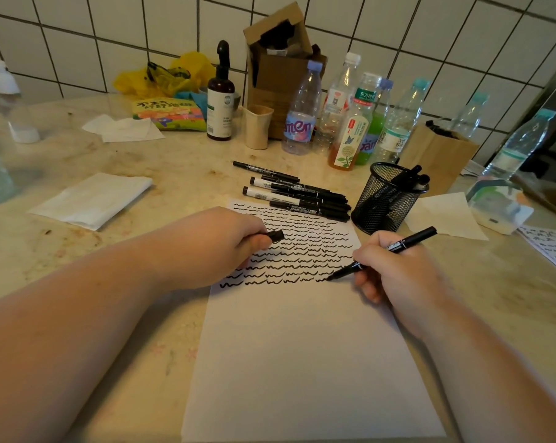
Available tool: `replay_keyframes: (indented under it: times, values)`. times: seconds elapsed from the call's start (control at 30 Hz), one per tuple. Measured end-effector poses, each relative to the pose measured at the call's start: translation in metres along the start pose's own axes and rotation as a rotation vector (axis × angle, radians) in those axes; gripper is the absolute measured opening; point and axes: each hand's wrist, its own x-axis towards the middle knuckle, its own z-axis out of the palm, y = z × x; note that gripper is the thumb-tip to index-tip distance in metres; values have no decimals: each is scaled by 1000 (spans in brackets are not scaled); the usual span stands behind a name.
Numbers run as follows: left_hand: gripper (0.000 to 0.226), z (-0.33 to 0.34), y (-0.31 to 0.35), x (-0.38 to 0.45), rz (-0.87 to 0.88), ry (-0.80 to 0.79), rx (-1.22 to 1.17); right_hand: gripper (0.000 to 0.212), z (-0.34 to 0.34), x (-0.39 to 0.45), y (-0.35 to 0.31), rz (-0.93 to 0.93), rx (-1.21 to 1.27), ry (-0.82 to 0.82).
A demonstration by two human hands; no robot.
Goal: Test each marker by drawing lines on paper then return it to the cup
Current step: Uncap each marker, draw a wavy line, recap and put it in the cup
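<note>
A white sheet of paper (302, 353) lies in front of me, its upper part covered with rows of black wavy lines. My right hand (395, 273) grips an uncapped black marker (407, 243), whose tip touches the paper at the end of the lowest row. My left hand (225, 244) rests on the paper and pinches the black cap (276, 235). Several black markers (299, 195) lie in a pile beyond the paper. To their right stands a black mesh cup (382, 199) holding a couple of markers.
Plastic bottles (302, 113), a brown pump bottle (220, 94), a beige cup (258, 126) and cardboard boxes (280, 59) line the tiled wall. Folded tissues (94, 199) lie at left. More paper and a tissue pack (497, 203) sit at right.
</note>
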Motion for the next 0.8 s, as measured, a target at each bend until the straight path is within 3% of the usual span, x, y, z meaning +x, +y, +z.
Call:
replay_keyframes:
  times: [0.2,0.37,0.63,0.8]
  values:
    - [29,0,0,-1,-4,1,-15,40,-1,2,2,-18,-8,41]
    - [22,-1,2,-2,-5,-4,-17,33,-3,4,1,-27,155,81]
    - [21,-3,6,-5,19,0,-61,12,-3,1,-4,-161,321,-117]
    - [20,-3,9,-6,29,7,-68,30,-4,3,-2,-137,553,-193]
